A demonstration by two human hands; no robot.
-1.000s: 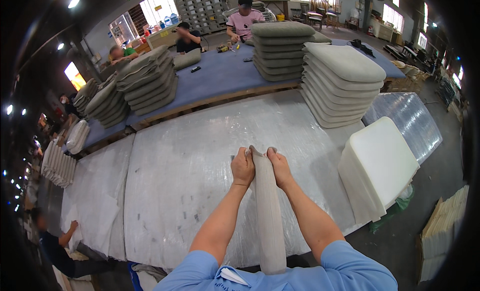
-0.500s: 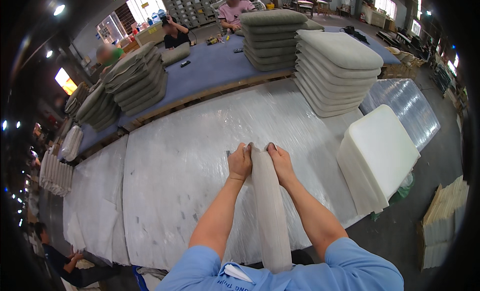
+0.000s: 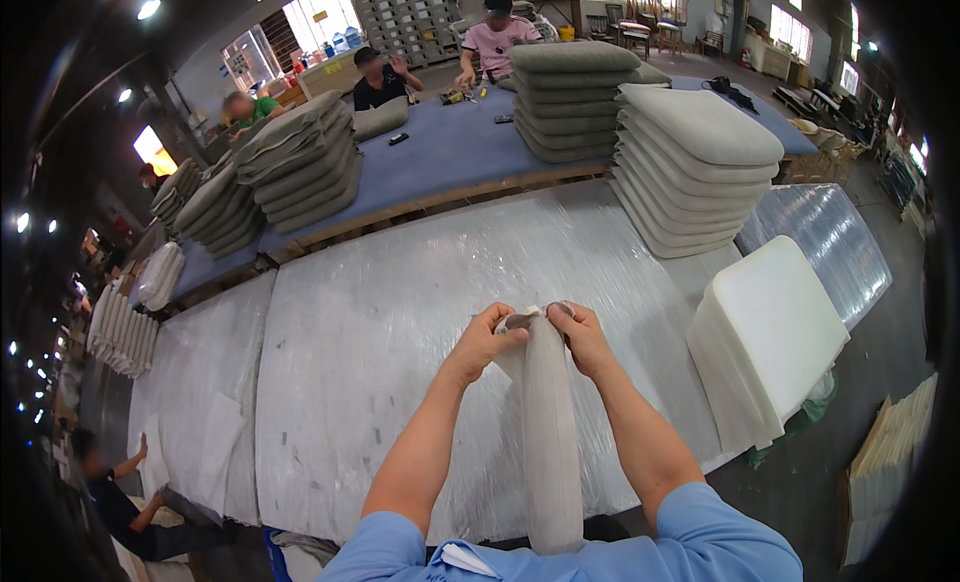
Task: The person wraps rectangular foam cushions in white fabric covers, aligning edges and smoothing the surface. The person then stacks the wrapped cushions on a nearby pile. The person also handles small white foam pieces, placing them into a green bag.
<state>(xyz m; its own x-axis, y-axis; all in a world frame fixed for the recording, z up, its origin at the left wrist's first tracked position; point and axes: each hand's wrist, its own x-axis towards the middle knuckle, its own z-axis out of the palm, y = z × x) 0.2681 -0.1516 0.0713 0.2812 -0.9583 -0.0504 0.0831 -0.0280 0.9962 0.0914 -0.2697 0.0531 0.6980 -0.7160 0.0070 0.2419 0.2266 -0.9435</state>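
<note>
A light grey seat cushion (image 3: 552,432) stands on its narrow edge, its near end against my body and its far end over the plastic-covered table (image 3: 370,372). At that far end, my left hand (image 3: 484,344) pinches a flap of the cushion's fabric cover between thumb and fingers. Opposite it, my right hand (image 3: 584,342) is closed on the other side of the cover. Between the two hands the fabric edges are parted, and a small pale bit of the inside shows. The cushion's underside is hidden from me.
White foam pads (image 3: 770,327) are stacked at the right, with light grey cushions (image 3: 690,172) piled behind them. Darker cushions (image 3: 575,102) stand on the blue table (image 3: 440,147) beyond. Co-workers sit across that table; another person (image 3: 125,502) works at the lower left.
My left hand has turned, its fingers now pulling the cover's edge outward, and the fabric at the far end has spread. The whole view has shifted slightly. The lower-left person's arms have moved apart.
</note>
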